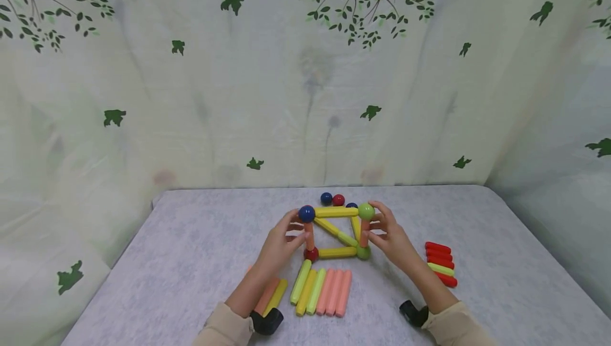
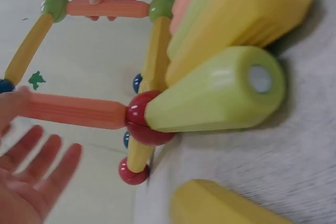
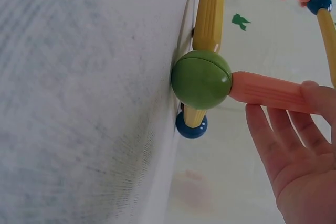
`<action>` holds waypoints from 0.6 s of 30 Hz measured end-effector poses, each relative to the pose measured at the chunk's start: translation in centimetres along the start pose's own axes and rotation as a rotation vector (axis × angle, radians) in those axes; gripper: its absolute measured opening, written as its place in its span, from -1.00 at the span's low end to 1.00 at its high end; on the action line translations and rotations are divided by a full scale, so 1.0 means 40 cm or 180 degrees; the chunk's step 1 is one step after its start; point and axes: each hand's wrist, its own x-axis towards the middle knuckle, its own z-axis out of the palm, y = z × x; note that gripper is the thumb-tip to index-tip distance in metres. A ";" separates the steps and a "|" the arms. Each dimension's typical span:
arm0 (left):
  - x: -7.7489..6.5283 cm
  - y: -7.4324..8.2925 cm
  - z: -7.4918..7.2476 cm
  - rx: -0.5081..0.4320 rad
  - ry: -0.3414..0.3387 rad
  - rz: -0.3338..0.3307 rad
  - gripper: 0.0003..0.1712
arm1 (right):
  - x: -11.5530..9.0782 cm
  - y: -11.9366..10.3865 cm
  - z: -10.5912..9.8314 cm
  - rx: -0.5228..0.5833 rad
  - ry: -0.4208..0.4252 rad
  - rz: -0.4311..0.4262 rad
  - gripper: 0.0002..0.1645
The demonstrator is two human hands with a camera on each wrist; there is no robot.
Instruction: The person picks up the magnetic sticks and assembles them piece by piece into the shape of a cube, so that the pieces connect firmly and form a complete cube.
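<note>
Beige sleeves (image 1: pixel 224 327) enter at the bottom edge of the head view, each hand wearing a black wrist device (image 1: pixel 267 322); just beyond, at lower centre, loose yellow, yellow-green and pink rods (image 1: pixel 329 293) lie side by side on the worktop (image 1: pixel 191 240), with a mostly red group of rods (image 1: pixel 441 261) at the right; behind the centre row, the ball-and-rod frame (image 1: pixel 329 227) stands between the two hands; the left hand (image 1: pixel 281 237) grips the left orange rod (image 1: pixel 310 237) near its top, under the blue ball (image 1: pixel 306 214); the right hand (image 1: pixel 391 237) pinches the right orange rod (image 1: pixel 365 232) between thumb and fingers, under the upper green ball (image 1: pixel 366 211); both uprights have their long axes close to vertical, while the top yellow rod (image 1: pixel 336 212) spans left to right, roughly level; any coming move probably turns on keeping these uprights parallel, each over its own lower joint, the red ball (image 1: pixel 311 253) nearer the left hand, the lower green ball (image 1: pixel 364 252) nearer the right.
</note>
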 end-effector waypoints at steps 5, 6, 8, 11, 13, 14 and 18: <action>0.008 0.018 -0.012 -0.0067 0.0332 0.0659 -0.41 | -0.004 -0.004 -0.003 0.0097 0.0023 -0.0048 -0.08; 0.007 0.020 -0.013 -0.0061 0.0325 0.0700 -0.45 | -0.005 -0.004 -0.004 0.0102 0.0042 -0.0071 -0.11; 0.005 0.024 -0.013 -0.0046 0.0284 0.0714 -0.51 | -0.008 -0.005 -0.003 0.0106 0.0091 -0.0104 -0.17; 0.000 0.026 -0.011 -0.0067 0.0250 0.0670 -0.51 | -0.011 -0.008 -0.003 0.0072 0.0175 -0.0109 -0.25; -0.003 0.028 -0.009 -0.0075 0.0249 0.0633 -0.50 | -0.012 -0.012 -0.004 0.0063 0.0199 -0.0077 -0.27; -0.004 0.029 -0.008 -0.0079 0.0251 0.0619 -0.50 | -0.013 -0.015 -0.004 0.0062 0.0204 -0.0068 -0.27; -0.006 0.033 -0.003 -0.0174 0.0259 0.0594 -0.48 | -0.021 -0.051 -0.010 0.0043 0.0228 -0.0145 -0.28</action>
